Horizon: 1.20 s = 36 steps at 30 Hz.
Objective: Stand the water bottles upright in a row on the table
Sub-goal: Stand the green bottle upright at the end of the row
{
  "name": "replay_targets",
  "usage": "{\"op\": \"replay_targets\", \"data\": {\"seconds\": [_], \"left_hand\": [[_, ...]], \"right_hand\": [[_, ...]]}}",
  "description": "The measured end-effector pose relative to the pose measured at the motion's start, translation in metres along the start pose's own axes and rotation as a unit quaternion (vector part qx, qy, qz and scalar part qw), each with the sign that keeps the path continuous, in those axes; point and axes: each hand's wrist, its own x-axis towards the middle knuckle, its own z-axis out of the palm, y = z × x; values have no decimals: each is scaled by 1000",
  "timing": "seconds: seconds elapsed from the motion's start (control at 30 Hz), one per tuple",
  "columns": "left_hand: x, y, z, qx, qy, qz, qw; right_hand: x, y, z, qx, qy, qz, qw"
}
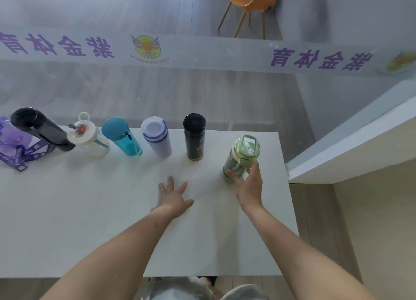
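In the head view, the right hand [248,187] was at the green bottle [242,159], near the right end of the white tabletop [112,221]. Its fingers [231,175] were curved around the lower part of the bottle, thumb on one side and the other fingers on the far side, so the hand gripped it. The green bottle stood upright with its lid on top.

The left hand [174,198] lay flat on the tabletop with the fingers spread wide open; it held nothing and was apart from every bottle.

Five more bottles stood in a row along the far edge, to the left of the green one: a black bottle [194,136], a white bottle with a blue ring [157,136], a teal bottle [121,136], a clear bottle with a loop lid [86,136] and a dark bottle [41,128]. A purple strap [18,155] with writing too small to read lay at the left.

On the glass wall behind, purple Chinese characters [322,59] appeared mirrored, and a round winged logo [146,46] was beside them. The gold mark on the black bottle was not readable.
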Motion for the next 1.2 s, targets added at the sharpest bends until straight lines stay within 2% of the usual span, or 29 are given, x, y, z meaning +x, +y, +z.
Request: {"op": "replay_targets", "data": {"seconds": [0.33, 0.67, 1.2], "left_hand": [[1, -3, 1, 1, -15, 11, 1000], [0, -2, 3, 19, -9, 8, 1000], [-2, -3, 2, 11, -5, 14, 1000]], "right_hand": [[54, -18, 23, 1, -27, -27, 999], [67, -20, 36, -21, -21, -41, 999], [77, -18, 20, -56, -89, -69, 992]]}}
